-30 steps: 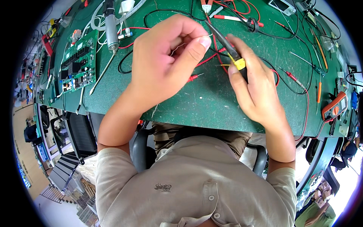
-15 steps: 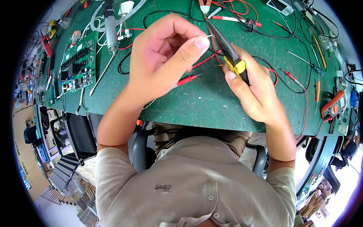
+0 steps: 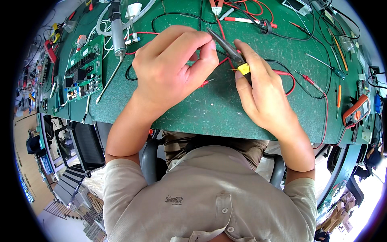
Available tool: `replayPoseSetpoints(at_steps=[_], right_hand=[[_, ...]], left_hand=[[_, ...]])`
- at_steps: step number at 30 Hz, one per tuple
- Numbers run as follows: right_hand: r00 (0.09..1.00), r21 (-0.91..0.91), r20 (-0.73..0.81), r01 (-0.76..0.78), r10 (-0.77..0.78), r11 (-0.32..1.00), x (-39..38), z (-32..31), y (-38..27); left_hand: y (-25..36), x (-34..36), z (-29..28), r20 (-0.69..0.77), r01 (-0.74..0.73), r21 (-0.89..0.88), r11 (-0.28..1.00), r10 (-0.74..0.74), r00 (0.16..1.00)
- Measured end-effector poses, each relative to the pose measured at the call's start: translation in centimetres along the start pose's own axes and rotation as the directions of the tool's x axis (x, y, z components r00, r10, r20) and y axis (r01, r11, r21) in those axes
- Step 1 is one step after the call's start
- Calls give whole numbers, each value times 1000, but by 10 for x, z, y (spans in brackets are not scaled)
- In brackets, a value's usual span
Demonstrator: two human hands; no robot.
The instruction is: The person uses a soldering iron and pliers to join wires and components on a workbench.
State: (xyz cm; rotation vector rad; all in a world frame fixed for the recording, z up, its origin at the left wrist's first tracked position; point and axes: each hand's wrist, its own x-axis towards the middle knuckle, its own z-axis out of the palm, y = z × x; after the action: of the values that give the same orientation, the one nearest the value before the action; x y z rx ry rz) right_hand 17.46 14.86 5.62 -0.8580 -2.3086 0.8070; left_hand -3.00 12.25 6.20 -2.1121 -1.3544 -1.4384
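- the left hand has drawn a little nearer the right since a second ago, its fingers curled shut with thumb and forefinger pinched together; what they pinch is too thin to make out, likely a fine wire end.
- the right hand grips the yellow-handled pliers, whose dark tips now reach right up to the left fingertips, closer than before.
- a red test probe lies on the green surface just under the hands, unmoved.
- judged from this, the tool has just been brought onto the pinched piece, mid-surface between both hands.
- a green circuit board sits far left, an orange multimeter at the right.
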Motion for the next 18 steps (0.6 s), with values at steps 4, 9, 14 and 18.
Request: replayPoseSetpoints(at_steps=[4,9,14,18], right_hand=[[999,-103,-31,15,-18,995,0,4,-1],[977,-165,-114,158,-178,973,3,8,5],[984,-49,-85,151,-155,987,2,4,0],[995,-36,-32,98,-99,995,2,-1,-4]], left_hand=[[7,0,-6,131,294,-203,934,-272,953],[12,4,-18,386,597,-534,598,-456,802],[3,6,-21,474,642,-633,434,-438,764],[-1,7,-24,516,665,-653,362,-430,741]])
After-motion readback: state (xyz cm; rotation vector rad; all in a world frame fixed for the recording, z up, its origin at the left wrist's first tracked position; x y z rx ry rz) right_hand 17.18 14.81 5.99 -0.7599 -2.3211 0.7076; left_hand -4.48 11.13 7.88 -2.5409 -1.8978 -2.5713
